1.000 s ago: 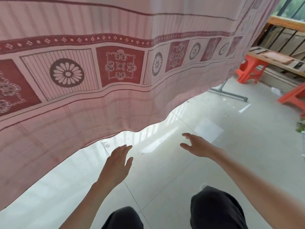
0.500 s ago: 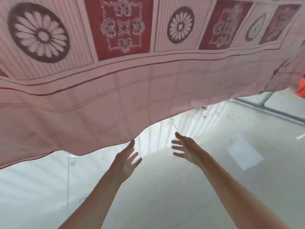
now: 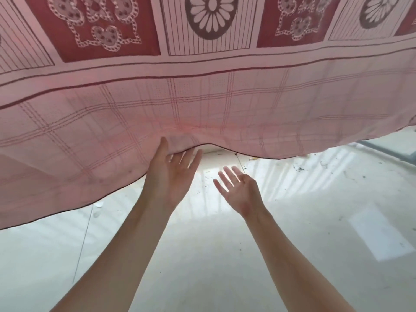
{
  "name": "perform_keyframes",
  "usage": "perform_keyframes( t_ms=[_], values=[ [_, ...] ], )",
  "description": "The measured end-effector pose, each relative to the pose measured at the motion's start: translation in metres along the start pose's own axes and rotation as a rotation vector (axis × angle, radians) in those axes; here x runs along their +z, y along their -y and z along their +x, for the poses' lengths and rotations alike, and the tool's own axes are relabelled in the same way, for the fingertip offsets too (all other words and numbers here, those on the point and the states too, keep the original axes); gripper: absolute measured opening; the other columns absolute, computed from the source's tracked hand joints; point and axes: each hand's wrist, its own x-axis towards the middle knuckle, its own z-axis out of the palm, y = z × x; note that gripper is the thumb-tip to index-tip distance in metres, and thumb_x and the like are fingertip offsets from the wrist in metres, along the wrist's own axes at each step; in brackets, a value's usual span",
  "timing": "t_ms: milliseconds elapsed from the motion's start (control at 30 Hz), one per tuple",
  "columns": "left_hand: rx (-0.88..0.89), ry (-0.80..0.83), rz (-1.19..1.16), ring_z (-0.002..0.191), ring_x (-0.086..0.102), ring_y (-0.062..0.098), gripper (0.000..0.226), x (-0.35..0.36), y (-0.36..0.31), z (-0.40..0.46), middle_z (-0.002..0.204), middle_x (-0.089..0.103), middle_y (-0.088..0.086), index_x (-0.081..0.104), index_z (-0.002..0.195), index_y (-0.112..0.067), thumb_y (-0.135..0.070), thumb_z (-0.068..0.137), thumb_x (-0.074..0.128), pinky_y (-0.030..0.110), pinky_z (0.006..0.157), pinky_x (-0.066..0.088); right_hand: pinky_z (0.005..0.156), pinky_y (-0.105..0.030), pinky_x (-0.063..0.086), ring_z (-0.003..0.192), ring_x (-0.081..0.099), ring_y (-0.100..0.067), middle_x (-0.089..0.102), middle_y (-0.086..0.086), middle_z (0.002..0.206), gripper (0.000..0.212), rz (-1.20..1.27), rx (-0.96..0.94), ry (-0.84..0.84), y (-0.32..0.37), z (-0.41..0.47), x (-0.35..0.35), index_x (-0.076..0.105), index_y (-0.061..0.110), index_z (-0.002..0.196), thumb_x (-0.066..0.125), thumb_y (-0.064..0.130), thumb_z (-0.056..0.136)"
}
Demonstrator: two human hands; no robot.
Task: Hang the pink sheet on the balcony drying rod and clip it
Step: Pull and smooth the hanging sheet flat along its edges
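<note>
Pink sheet (image 3: 202,104), top cut off; left hand (image 3: 171,174) spread against hem; right hand (image 3: 238,188) spread, empty

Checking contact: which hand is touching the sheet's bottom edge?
The left hand: its fingertips meet the sheet hem, while the right hand hangs clear below.

Glossy white floor (image 3: 225,255) with scattered debris (image 3: 299,168)

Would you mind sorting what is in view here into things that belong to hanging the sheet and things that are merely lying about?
Belongs to the job:
- pink patterned cotton sheet, hanging overhead
- left hand, fingers straight, touching the sheet's lower hem
- right hand, open, below the hem

Lying about:
- grey metal tube frame on the floor
- dark debris specks on the glossy white tiled floor
</note>
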Motion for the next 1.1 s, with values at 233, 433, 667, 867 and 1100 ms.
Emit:
perform_keyframes(
  t_ms=[233, 433, 667, 867, 1100],
  values=[
    [0.022, 0.042, -0.043, 0.098, 0.058, 0.030, 0.019, 0.034, -0.019, 0.005, 0.112, 0.057, 0.017, 0.051, 0.104, -0.002, -0.014, 0.098, 0.038, 0.046, 0.081, 0.048, 0.103, -0.049, 0.038, 0.137, 0.031, -0.028, 0.035, -0.008, 0.148, 0.055, -0.004, -0.002, 0.093, -0.009, 0.007, 0.031, 0.023, 0.014, 0.144, 0.047, 0.025, 0.096],
    [0.034, 0.098, -0.023, 0.109, 0.058, 0.032, 0.023, 0.043, -0.034, 0.004, 0.124, 0.056, 0.019, 0.049, 0.115, 0.001, -0.003, 0.094, 0.040, 0.045, 0.074, 0.053, 0.112, -0.050, 0.024, 0.144, 0.017, -0.023, 0.021, -0.002, 0.155, 0.062, -0.075, -0.014, 0.151, -0.015, 0.030, 0.082, 0.019, 0.019, 0.147, 0.049, 0.034, 0.094],
    [0.046, 0.116, 0.042, 0.108, 0.059, 0.032, 0.020, 0.049, -0.049, 0.002, 0.122, 0.058, 0.019, 0.051, 0.110, -0.001, -0.002, 0.092, 0.044, 0.045, 0.081, 0.052, 0.103, -0.043, 0.035, 0.114, 0.047, -0.018, 0.059, -0.001, 0.108, 0.010, 0.028, -0.035, 0.202, -0.033, 0.060, 0.114, 0.057, 0.018, 0.100, 0.052, 0.024, 0.094],
    [0.030, 0.045, 0.150, 0.093, 0.063, 0.021, 0.008, 0.028, -0.040, 0.008, 0.098, 0.063, 0.009, 0.059, 0.092, -0.006, -0.013, 0.091, 0.054, 0.039, 0.086, 0.052, 0.085, -0.028, 0.037, 0.089, 0.053, -0.010, 0.061, 0.006, 0.086, 0.004, -0.074, -0.087, 0.126, -0.055, 0.048, 0.083, 0.060, 0.018, 0.087, 0.059, 0.021, 0.090],
    [0.050, -0.047, 0.186, 0.077, 0.066, 0.013, 0.005, -0.019, -0.014, 0.022, 0.082, 0.066, 0.002, 0.062, 0.090, -0.009, -0.012, 0.088, 0.058, 0.031, 0.078, 0.057, 0.091, -0.023, 0.035, 0.105, 0.053, -0.006, 0.061, 0.005, 0.114, 0.015, -0.249, -0.160, 0.110, -0.084, 0.037, 0.028, 0.059, 0.016, 0.103, 0.048, 0.012, 0.094]
  ],
)
